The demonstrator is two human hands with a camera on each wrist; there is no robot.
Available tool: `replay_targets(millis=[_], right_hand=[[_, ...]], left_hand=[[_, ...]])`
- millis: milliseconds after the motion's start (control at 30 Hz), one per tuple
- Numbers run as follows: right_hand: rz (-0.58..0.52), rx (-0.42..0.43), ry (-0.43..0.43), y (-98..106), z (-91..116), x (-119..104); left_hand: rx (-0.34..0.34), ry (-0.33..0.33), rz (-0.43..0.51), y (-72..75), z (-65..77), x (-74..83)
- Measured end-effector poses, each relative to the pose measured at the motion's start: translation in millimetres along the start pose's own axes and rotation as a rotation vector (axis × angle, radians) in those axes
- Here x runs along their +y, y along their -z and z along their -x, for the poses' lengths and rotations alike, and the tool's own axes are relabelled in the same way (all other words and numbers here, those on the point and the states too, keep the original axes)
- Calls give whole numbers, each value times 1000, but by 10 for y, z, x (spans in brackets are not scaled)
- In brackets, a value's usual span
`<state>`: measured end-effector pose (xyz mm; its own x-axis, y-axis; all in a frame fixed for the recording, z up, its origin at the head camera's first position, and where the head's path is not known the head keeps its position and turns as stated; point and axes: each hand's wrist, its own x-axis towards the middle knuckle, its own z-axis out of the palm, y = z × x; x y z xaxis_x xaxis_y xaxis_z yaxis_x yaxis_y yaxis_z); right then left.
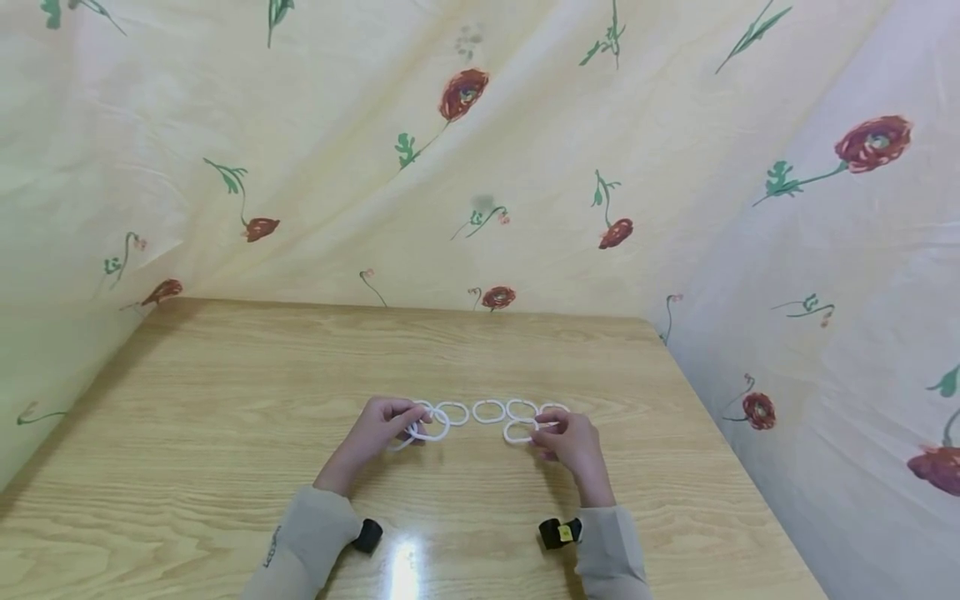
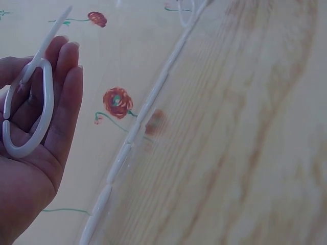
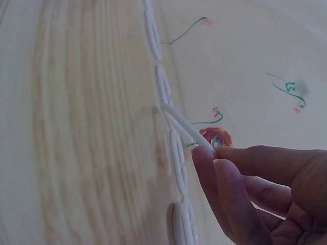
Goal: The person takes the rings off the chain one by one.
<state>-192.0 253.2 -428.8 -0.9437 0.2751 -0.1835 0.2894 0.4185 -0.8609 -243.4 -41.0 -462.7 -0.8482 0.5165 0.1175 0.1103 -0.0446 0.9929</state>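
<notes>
My left hand holds two white oval chain links that hook through each other. In the left wrist view, one link has a small gap in its side and lies against the fingers; the other link points up beyond the fingertips. Opposite it, my right hand pinches a single white chain link between thumb and fingertips. That link tilts over the near side of a row of loose links on the table, overlapping them in the right wrist view.
Several white links lie flat in a side-by-side row beyond the hands on the wooden table. A floral cloth hangs behind the table and along both sides. Dark bands are on both wrists.
</notes>
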Motion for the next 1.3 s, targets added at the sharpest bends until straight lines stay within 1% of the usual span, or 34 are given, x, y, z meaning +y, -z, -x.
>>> replay_targets(millis=[200, 433, 633, 833, 933, 1067, 1200, 1300], right_hand=[[68, 3, -8, -8, -26, 77], [154, 52, 42, -4, -31, 100], [182, 53, 49, -5, -3, 93], [151, 65, 65, -20, 13, 59], [110, 53, 74, -36, 23, 14], [45, 4, 92, -90, 48, -67], [-7, -52, 121, -167, 81, -151], [-44, -127, 152, -233, 111, -208]], left_hand=[[5, 9, -3, -4, 18, -6], [8, 7, 8, -11, 24, -11], [14, 35, 17, -12, 41, -26], [34, 34, 48, -16, 41, -14], [34, 35, 49, -22, 31, 1], [29, 25, 41, -39, 10, 24], [-3, 3, 41, -83, -10, 50], [-20, -7, 40, -114, -20, 53]])
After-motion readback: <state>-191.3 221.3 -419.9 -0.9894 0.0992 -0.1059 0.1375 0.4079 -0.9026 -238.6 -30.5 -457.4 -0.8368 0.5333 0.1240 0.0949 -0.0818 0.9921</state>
